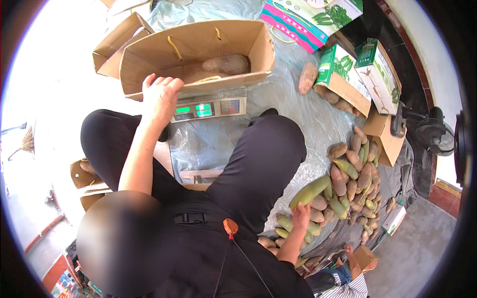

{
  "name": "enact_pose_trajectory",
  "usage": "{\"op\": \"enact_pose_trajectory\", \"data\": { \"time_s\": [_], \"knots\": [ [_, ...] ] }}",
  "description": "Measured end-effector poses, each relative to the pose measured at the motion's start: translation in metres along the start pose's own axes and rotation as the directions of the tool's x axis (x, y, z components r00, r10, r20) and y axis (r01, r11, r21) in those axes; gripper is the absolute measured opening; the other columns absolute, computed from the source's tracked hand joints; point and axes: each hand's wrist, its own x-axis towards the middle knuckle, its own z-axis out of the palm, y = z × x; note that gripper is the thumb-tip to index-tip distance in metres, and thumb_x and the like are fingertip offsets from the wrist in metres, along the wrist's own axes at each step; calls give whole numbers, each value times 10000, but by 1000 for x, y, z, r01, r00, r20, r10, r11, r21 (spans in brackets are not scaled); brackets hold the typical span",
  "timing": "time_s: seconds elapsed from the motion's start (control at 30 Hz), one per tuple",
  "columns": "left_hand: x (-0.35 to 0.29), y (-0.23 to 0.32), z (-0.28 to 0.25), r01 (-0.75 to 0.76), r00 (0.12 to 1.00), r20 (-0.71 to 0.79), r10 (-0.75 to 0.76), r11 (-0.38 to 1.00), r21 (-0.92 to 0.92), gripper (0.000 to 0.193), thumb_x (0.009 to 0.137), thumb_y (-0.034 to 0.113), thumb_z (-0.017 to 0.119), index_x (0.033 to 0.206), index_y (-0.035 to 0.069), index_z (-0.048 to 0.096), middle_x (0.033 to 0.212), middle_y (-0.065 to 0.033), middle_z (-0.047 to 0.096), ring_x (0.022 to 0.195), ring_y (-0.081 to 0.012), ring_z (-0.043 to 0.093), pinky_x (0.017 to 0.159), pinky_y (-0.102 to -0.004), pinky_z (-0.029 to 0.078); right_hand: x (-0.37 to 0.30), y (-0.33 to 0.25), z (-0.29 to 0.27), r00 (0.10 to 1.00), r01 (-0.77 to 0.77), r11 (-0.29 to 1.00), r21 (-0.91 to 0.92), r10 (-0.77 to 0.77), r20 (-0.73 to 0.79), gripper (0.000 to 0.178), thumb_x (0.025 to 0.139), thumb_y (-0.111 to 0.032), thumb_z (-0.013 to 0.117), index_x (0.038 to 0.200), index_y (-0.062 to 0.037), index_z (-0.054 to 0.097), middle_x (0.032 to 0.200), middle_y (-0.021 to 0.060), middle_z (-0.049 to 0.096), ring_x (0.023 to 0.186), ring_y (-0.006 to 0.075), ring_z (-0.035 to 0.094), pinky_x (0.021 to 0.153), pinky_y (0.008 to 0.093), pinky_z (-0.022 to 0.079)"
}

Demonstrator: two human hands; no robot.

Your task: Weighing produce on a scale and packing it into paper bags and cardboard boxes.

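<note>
The left hand (160, 97) rests flat, fingers spread, on the near rim of the open cardboard box (198, 49) sitting on the weighing scale (208, 107). The right hand (301, 217) is closed around a long greenish, smooth-skinned fruit (311, 191) at the floor pile's (355, 174) near edge. Better to lift it clear before swinging over, and steady the box lightly so the scale reads true

- An open brown cardboard box (198, 49) is set on a scale whose green-lit display (208, 108) faces the person.
- Green-and-white cartons (365, 74) are seen at the right.
- A pink-and-green carton (310, 20) is laid at the top.
</note>
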Motion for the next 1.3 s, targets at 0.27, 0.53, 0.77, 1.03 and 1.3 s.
{"op": "enact_pose_trajectory", "data": {
  "time_s": [0.27, 0.53, 0.77, 1.03, 1.3],
  "knots": [
    [-4, -1, 3, 0, 1000, -10, 0, 1000, -4, 90, 785, 70, 605, 857, 125, 599, 821, -24, 609, 921, -216, 592, 1046, -456, 321, 31, -225, 249, 825, 500, 720, -481, -227, 518, 732, 669, 10, 693, 1350, 40, 428, 1211, 79, 573, 1091, 183, 553, 928, 315, 444],
    [-5, -5, -1, 45, 999, -13, -46, 996, -81, 142, 743, 15, 558, 833, 115, 601, 803, -19, 609, 911, -212, 597, 1057, -463, 311, 30, -269, 490, 531, 673, 451, -586, 256, 808, 713, 654, -89, 749, 1311, 10, 489, 1161, 82, 604, 1033, 172, 577, 873, 321, 480],
    [4, -3, -3, 19, 999, -48, -25, 992, -129, 163, 720, 15, 565, 822, 133, 608, 762, -24, 576, 870, -206, 591, 1036, -489, 324, 85, -165, 602, 491, 836, -96, -541, 571, 658, 612, 617, -160, 780, 1188, -20, 609, 1110, 124, 657, 1008, 212, 614, 866, 348, 489],
    [7, -1, -2, 3, 999, -45, -9, 993, -119, 183, 766, 22, 522, 871, 121, 635, 775, -33, 597, 882, -215, 598, 1025, -456, 318, 83, -63, 639, 448, 892, -309, -330, 509, 735, 327, 666, -153, 745, 985, -83, 735, 1073, 148, 679, 1005, 261, 655, 847, 392, 520],
    [11, 0, 1, -10, 1000, -24, 8, 999, -53, 163, 758, 43, 608, 911, 96, 630, 871, -50, 637, 934, -232, 592, 1014, -427, 336, 63, -142, 610, 148, 984, 65, -164, 203, 968, 507, 734, -232, 713, 1200, -60, 611, 1065, 119, 679, 971, 270, 645, 857, 364, 512]
  ]
}}
